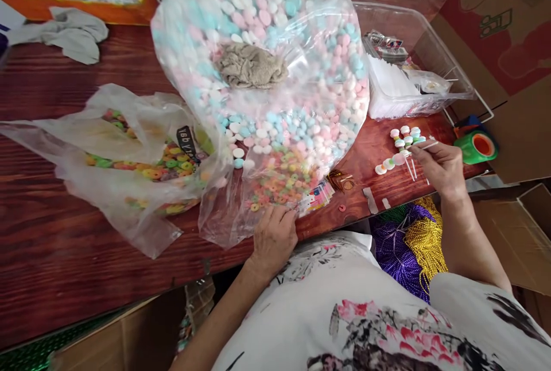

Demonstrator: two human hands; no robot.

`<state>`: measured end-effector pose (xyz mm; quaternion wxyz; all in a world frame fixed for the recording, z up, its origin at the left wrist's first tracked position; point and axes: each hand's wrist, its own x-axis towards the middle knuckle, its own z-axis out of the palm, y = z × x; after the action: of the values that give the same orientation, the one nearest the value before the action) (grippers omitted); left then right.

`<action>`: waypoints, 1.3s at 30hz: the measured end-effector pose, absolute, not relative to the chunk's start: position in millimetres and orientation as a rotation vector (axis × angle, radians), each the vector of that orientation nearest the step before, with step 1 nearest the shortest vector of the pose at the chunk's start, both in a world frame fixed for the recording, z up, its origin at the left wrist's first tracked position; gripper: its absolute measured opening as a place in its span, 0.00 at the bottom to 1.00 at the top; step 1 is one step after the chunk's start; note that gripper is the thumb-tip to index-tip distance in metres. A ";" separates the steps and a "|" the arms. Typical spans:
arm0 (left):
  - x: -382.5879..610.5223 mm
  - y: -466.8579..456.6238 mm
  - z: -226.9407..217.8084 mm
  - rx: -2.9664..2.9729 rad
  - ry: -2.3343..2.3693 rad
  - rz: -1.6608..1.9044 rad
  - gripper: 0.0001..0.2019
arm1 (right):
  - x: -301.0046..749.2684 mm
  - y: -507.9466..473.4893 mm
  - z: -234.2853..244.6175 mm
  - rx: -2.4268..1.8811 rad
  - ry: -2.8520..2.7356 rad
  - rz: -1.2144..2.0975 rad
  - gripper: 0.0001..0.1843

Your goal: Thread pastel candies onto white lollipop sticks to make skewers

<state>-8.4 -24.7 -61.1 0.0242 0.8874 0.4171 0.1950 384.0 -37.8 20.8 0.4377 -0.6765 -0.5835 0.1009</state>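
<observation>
My right hand [444, 169] pinches a white stick [430, 145] just above the table's right side. Below it lie several candy skewers [400, 140], pastel round candies threaded on white sticks. At the table's front edge my left hand [275, 238] has its fingers curled against a clear plastic bag; what they hold, if anything, is hidden. Small orange, yellow and green ring candies [279, 178] fill this bag. Behind it spreads a large clear bag of pink, blue and white candies [258, 9], with a crumpled beige cloth [252, 65] on top.
Left of it lies another bag of ring candies [172, 167]. A clear plastic bin [456, 81] and a green tape roll [476, 147] are at right, beside a cardboard box [512, 32]. Purple and gold bead strands [402, 244] hang below the edge. Grey gloves [77, 35] lie far left.
</observation>
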 end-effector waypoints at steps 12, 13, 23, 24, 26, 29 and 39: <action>3.3 -21.9 -71.3 2.794 1.249 0.711 0.07 | 368.2 -37.9 22.6 -1.764 -1.694 -0.072 0.10; 3.6 -19.1 -70.1 2.762 1.242 0.731 0.07 | 368.5 -37.6 24.3 -1.765 -1.700 -0.059 0.10; -18.5 -27.0 -66.3 2.639 1.188 0.755 0.07 | 376.1 -50.6 21.4 -1.801 -1.539 0.149 0.09; -21.3 -29.6 -66.4 2.643 1.189 0.717 0.08 | 377.2 -50.7 16.8 -1.807 -1.512 0.176 0.08; -25.5 -32.0 -66.8 2.615 1.181 0.687 0.09 | 376.5 -51.8 13.1 -1.794 -1.425 0.229 0.07; -27.8 -29.2 -67.8 2.450 1.204 0.760 0.09 | 362.4 -57.4 24.4 -1.692 -1.246 0.309 0.03; -35.9 -14.8 -58.4 1.691 1.236 1.045 0.09 | 263.9 -51.0 41.6 -1.013 -0.854 0.644 0.04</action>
<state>-35.9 -14.8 -58.4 0.3899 0.6654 0.4862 0.4109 263.9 -51.0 41.6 0.7408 -0.4621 -0.3893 0.2935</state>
